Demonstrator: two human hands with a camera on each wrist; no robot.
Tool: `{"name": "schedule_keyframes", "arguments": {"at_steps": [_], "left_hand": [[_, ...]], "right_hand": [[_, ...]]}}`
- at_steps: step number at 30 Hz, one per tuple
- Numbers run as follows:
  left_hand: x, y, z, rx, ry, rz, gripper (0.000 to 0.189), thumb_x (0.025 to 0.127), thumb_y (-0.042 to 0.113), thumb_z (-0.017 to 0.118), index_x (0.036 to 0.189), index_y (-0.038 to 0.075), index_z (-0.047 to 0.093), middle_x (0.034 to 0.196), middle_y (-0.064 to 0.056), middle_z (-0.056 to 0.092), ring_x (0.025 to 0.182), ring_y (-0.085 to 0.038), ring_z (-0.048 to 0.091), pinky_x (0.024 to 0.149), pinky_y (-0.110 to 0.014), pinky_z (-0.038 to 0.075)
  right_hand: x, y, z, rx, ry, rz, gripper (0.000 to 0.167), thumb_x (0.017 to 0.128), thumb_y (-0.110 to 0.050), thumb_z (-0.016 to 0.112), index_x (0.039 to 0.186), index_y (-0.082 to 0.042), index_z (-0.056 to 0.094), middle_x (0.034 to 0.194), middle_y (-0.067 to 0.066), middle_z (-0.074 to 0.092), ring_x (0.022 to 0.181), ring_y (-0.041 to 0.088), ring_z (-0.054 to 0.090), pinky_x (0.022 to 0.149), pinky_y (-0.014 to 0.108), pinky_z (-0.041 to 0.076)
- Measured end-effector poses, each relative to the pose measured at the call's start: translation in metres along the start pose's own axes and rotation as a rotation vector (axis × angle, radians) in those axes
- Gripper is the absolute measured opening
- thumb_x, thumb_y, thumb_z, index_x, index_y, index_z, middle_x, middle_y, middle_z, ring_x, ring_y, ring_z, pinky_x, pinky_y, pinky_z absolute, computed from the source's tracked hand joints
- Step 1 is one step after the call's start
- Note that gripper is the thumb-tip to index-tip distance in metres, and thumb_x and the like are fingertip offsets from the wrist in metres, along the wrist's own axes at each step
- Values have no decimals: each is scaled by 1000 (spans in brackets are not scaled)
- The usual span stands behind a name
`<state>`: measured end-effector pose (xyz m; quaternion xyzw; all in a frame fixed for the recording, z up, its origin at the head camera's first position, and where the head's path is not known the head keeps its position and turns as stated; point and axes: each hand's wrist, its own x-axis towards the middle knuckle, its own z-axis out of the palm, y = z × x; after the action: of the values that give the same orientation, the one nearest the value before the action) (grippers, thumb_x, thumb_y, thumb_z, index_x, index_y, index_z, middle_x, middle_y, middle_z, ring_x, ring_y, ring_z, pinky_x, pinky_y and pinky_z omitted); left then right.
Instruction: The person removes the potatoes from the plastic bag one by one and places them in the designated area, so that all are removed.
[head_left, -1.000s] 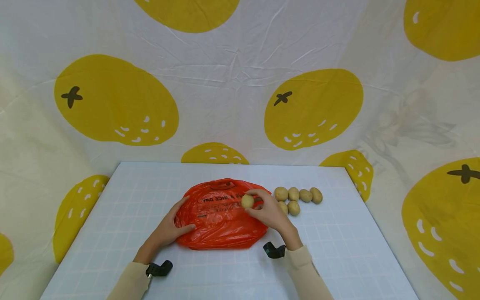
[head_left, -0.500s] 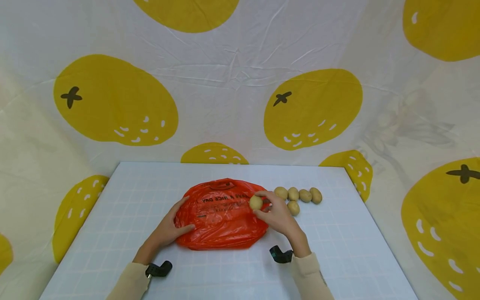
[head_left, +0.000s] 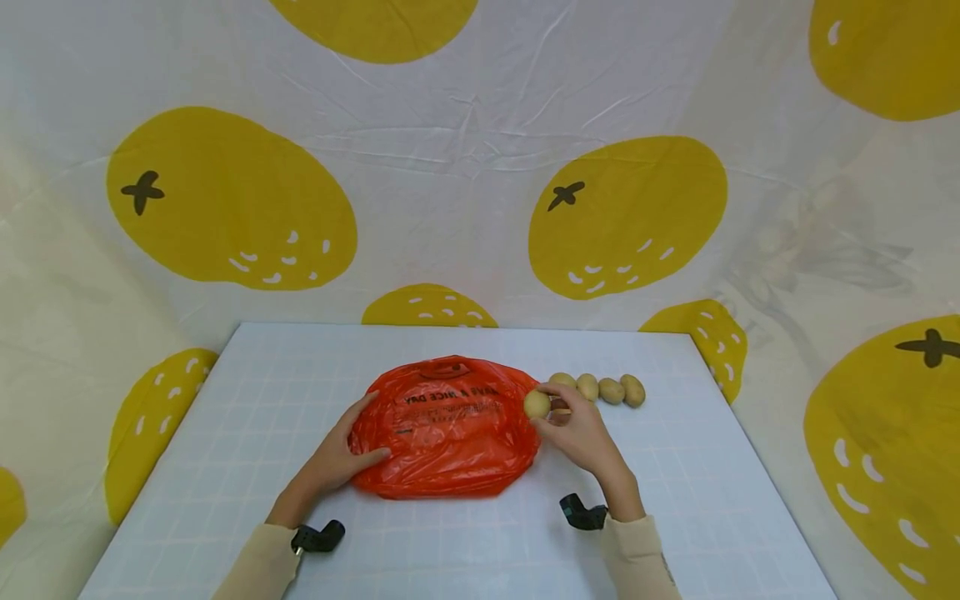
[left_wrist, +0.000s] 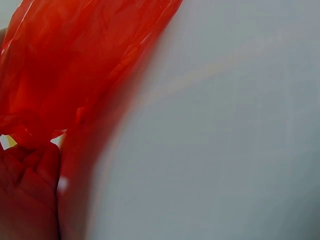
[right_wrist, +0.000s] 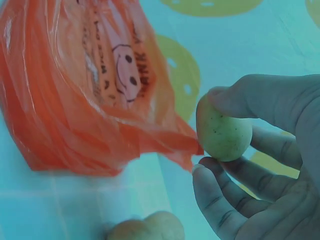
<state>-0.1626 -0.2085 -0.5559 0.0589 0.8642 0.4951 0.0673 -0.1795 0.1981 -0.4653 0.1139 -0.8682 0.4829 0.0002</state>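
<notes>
A red plastic bag (head_left: 450, 433) with black printing lies on the table, bulging. At its left side my left hand (head_left: 330, 458) holds it, thumb over the front; the fingertips are largely hidden, and the left wrist view shows the palm (left_wrist: 30, 195) against the red film. My right hand (head_left: 585, 433) pinches a small round potato (head_left: 537, 404) between thumb and fingers by the bag's right edge. The same potato (right_wrist: 222, 130) shows pale and speckled in the right wrist view. Just beyond this hand, more potatoes (head_left: 611, 392) sit in a row, partly covered by it.
The white checked table (head_left: 690, 500) extends around the bag, its right edge (head_left: 757, 458) slanting towards me. Behind it hangs a pale cloth (head_left: 480, 208) with large yellow fruit prints. Loose potatoes (right_wrist: 145, 229) appear low in the right wrist view.
My right hand has carried the potato rightward, from over the bag to its right edge. It now covers the front potatoes that were visible earlier. My left hand stays where it was.
</notes>
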Motion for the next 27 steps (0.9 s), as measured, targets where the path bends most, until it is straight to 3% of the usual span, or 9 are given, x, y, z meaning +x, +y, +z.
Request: {"name": "schedule_keyframes", "arguments": {"at_steps": [9,19,27], "left_hand": [[0,2,-1,6,1,-1,101,85,38,84,164,26,22,169,-17,24,152,-46,29,114,-68,37],[0,0,0,6,0,-5,102,85,39,84,164,26,22,169,-16,24,152,-46,30,114,-67,37],[0,-1,0,1,-2,12,101,85,38,85,164,26,23,169,-16,25,152,-45,29,115,-67,36]], "right_hand": [[-4,13,-16,-68,60,24,53,86,-7,82,135,-5,63,129,12,66,110,33,66,96,54,58],[-9,26,-26,-66,70,93,53,87,-10,81,137,-6,62,134,15,63,115,35,64,98,54,57],[-13,37,-34,-133,78,114,52,88,-9,80,137,-4,61,137,17,62,116,36,64,98,53,57]]}}
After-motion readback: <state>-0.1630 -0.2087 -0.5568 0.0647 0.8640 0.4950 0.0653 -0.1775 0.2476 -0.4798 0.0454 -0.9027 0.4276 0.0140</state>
